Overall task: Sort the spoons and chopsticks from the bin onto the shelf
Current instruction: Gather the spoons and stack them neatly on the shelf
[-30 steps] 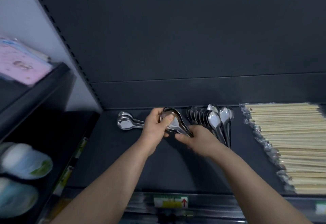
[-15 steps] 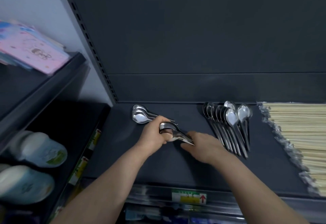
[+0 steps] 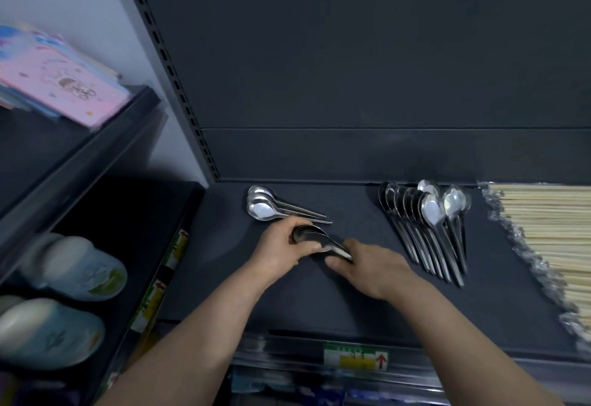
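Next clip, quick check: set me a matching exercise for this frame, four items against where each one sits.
Things:
1. nested spoons
2. long-handled spoons
3. chopsticks
4. pink booklet

Places:
A. far right of the shelf, in clear wrap
B. on the upper rack at left
C. held between the left hand and right hand
D. fanned row lying just left of the chopsticks

Pairs: 1-C, 2-D, 3-A, 4-B.

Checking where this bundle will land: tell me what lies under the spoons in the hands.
Under the held spoons only dark shelf shows. The left hand and right hand cover the spot directly beneath the handles.
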### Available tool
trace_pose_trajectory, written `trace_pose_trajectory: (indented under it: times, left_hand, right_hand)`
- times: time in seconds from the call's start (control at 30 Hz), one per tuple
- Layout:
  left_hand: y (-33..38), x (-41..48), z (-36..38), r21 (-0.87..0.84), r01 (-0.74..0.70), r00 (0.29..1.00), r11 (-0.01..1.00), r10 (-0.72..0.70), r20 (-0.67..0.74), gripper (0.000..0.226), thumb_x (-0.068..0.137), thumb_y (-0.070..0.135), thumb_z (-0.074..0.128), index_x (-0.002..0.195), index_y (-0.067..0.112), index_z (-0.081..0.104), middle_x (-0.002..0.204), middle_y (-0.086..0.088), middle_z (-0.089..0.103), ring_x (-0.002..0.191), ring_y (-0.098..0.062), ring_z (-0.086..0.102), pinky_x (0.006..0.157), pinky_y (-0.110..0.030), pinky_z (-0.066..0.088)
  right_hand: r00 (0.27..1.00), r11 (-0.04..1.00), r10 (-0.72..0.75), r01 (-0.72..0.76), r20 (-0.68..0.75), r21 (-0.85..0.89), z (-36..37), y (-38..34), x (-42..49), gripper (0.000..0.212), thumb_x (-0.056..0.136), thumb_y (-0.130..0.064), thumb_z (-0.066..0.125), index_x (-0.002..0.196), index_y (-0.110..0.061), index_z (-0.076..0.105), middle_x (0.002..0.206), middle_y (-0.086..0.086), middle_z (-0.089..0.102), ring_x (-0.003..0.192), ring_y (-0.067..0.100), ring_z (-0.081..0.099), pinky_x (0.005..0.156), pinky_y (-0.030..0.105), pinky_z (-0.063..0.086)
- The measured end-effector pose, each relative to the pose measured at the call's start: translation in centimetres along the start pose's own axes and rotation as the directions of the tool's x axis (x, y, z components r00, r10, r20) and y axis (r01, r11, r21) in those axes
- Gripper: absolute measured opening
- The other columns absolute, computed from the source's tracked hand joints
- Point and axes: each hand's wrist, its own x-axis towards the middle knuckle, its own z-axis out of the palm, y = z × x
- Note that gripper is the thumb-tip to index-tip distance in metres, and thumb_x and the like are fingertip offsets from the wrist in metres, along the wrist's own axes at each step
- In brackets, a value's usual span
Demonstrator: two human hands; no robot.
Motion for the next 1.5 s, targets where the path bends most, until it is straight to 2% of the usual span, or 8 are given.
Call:
trace_pose_trajectory:
  times: [0.1, 0.2, 0.33, 0.53, 0.7, 0.87, 1.27, 1.5]
  left_hand:
    - [-0.1, 0.1, -0.2, 0.021, 0.007, 0.998, 1.000, -0.006, -0.059, 0.020, 0.090, 0.007, 0.061, 0.094, 0.027, 0.061, 0.090, -0.001, 0.067, 0.061, -0.007, 0.060, 0.051, -0.019, 0.044]
    - [-0.5, 0.2, -0.6, 0.091, 0.013, 0.994, 0.996, -0.003, -0.110, 0.012, 0.094, 0.008, 0.055, 0.096, 0.018, 0.062, 0.094, 0.002, 0.067, 0.065, -0.006, 0.059, 0.053, -0.011, 0.041]
    - [-1.1, -0.2, -1.1, 0.157, 0.030, 0.978, 0.987, 0.003, -0.210, 0.015, 0.097, 0.009, 0.050, 0.099, 0.014, 0.064, 0.090, -0.001, 0.064, 0.068, -0.007, 0.062, 0.061, -0.027, 0.053]
    - [-2.8, -0.5, -3.2, 0.178, 0.043, 0.893, 0.983, 0.042, -0.449, 0.015, 0.090, 0.010, 0.062, 0.088, 0.025, 0.063, 0.082, 0.006, 0.067, 0.077, -0.018, 0.067, 0.072, -0.043, 0.059]
    - [-2.8, -0.3, -4.5, 0.252, 0.092, 0.895, 0.963, 0.031, -0.444, 0.025, 0.087, 0.009, 0.066, 0.079, 0.030, 0.056, 0.085, 0.003, 0.066, 0.079, -0.017, 0.067, 0.073, -0.040, 0.059]
    - [-2.4, 1.3, -6.0, 0.337, 0.123, 0.895, 0.933, 0.042, -0.445, 0.010, 0.089, 0.010, 0.065, 0.090, 0.020, 0.061, 0.090, 0.003, 0.066, 0.085, -0.014, 0.063, 0.079, -0.030, 0.053]
    - [-1.6, 2.4, -7.2, 0.426, 0.082, 0.873, 0.901, 0.142, -0.467, 0.022, 0.084, 0.020, 0.071, 0.101, 0.020, 0.057, 0.097, 0.005, 0.058, 0.082, -0.017, 0.060, 0.072, -0.034, 0.052]
    - [1.0, 2.0, -4.2, 0.492, -0.024, 0.946, 0.870, 0.179, -0.271, 0.012, 0.087, 0.016, 0.065, 0.096, 0.024, 0.066, 0.095, 0.013, 0.067, 0.090, -0.009, 0.065, 0.080, -0.031, 0.054]
  right_hand:
    - [1.000, 1.000, 0.005, -0.004, -0.010, 0.030, 0.1, 0.0, 0.3, 0.037, 0.100, -0.048, 0.028, 0.116, -0.023, 0.049, 0.119, 0.005, 0.062, 0.110, 0.028, 0.056, 0.079, 0.034, 0.037]
    - [0.988, 0.999, 0.022, -0.016, -0.151, 0.044, 0.2, -0.2, 0.3, 0.028, 0.099, -0.045, 0.038, 0.108, -0.028, 0.058, 0.105, 0.000, 0.067, 0.102, 0.026, 0.060, 0.071, 0.030, 0.038]
    - [0.963, 0.996, 0.045, -0.024, -0.265, 0.082, 0.3, -0.2, 0.4, 0.028, 0.094, -0.051, 0.048, 0.100, -0.030, 0.065, 0.098, -0.004, 0.067, 0.098, 0.023, 0.061, 0.068, 0.028, 0.038]
    - [0.960, 0.969, 0.009, 0.061, -0.281, 0.238, 1.3, -1.3, 1.9, 0.021, 0.096, -0.023, 0.050, 0.111, -0.027, 0.064, 0.113, -0.003, 0.061, 0.106, 0.020, 0.057, 0.080, 0.029, 0.044]
    - [0.926, 0.997, -0.049, 0.068, -0.375, 0.038, 2.2, -2.4, 3.1, 0.018, 0.093, -0.032, 0.056, 0.106, -0.031, 0.067, 0.109, -0.003, 0.059, 0.108, 0.019, 0.049, 0.083, 0.030, 0.042]
    - [0.875, 0.996, -0.080, 0.053, -0.477, -0.070, 2.8, -3.9, 5.5, 0.023, 0.094, -0.025, 0.054, 0.115, -0.030, 0.061, 0.111, -0.005, 0.059, 0.109, 0.019, 0.049, 0.086, 0.033, 0.036]
    - [0.775, 0.968, -0.164, 0.005, -0.610, -0.253, 3.5, -4.9, 7.4, 0.030, 0.058, -0.004, 0.081, 0.079, -0.023, 0.071, 0.072, -0.001, 0.060, 0.069, 0.024, 0.058, 0.059, 0.033, 0.042]
    - [0.752, 0.970, -0.158, -0.003, -0.640, -0.243, 2.8, -2.4, 5.5, 0.028, 0.061, -0.007, 0.080, 0.081, -0.024, 0.072, 0.073, -0.003, 0.060, 0.070, 0.024, 0.058, 0.060, 0.034, 0.044]
